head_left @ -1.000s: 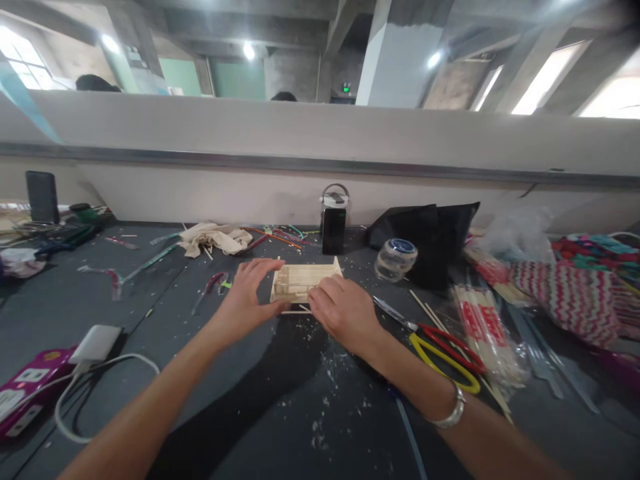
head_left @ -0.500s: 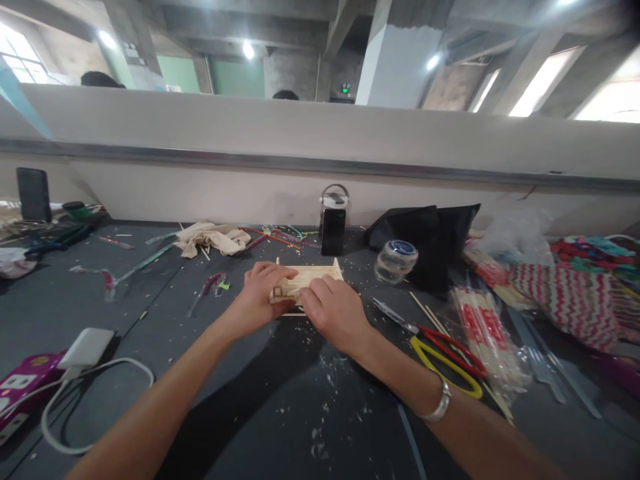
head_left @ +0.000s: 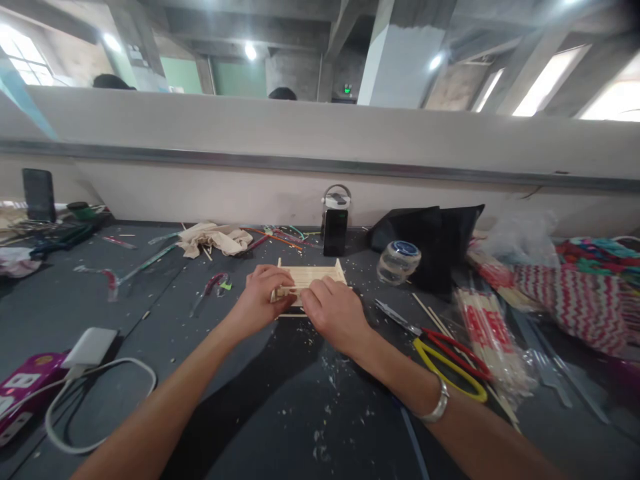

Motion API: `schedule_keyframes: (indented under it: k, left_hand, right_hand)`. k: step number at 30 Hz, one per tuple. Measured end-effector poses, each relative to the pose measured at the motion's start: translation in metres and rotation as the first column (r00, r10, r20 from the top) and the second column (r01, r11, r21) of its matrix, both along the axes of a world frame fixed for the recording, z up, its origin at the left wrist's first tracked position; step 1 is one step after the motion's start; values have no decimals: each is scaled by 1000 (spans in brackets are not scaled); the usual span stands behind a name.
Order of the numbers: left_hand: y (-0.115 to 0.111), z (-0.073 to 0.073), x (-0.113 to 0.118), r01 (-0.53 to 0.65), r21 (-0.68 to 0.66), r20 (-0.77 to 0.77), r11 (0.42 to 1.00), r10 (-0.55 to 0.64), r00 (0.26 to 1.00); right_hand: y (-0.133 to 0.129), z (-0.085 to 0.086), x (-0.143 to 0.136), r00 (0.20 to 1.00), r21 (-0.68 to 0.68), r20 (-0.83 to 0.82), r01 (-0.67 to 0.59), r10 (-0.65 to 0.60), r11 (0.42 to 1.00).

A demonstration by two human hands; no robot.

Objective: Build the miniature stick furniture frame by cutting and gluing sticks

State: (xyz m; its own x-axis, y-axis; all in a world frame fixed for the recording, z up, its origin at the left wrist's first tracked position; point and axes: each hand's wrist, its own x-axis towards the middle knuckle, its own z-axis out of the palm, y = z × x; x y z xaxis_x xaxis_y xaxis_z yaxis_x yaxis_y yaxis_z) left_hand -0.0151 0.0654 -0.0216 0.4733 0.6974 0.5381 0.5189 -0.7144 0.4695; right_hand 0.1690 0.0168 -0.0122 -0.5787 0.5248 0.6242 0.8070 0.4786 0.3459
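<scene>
Pinching a small stick frame (head_left: 314,273) with bent fingers of left hand (head_left: 256,301) and right hand (head_left: 336,313). Probably light, stiff, fragile; best held by both ends.

Scissors (head_left: 453,360): red, yellow | knit cloth (head_left: 567,303): pink-white zigzag, seemingly

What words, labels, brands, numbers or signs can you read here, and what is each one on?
I can't read any text for certain.
Red print on the clear packet of sticks: too blurred.
Lit green sign beyond the partition: too small.
Marking on the jar's blue lid: too blurred.
Round gold mark on the purple power strip: too small.
</scene>
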Motion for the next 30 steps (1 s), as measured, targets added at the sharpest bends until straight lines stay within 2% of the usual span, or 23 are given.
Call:
schedule_keyframes:
  k: [9,13,17,23,30]
  left_hand:
    - [0,0,1,-25,-19,13,1000,25,1000]
    - [-1,3,2,-24,-44,25,999,25,999]
    - [-2,5,3,-25,-72,28,997,27,999]
    - [-3,6,4,-29,-66,45,997,32,998]
    - [-3,8,4,-27,-79,35,997,30,999]
  right_hand:
    - [-1,0,2,1000,-39,-29,-13,11,999]
    - [-8,7,14,988,-83,-153,-25,12,996]
    - [-16,14,33,969,-54,-246,23,-36,998]
    - [-19,14,50,961,-41,-267,64,-73,997]
    - [-21,12,47,958,-61,-283,28,-44,998]
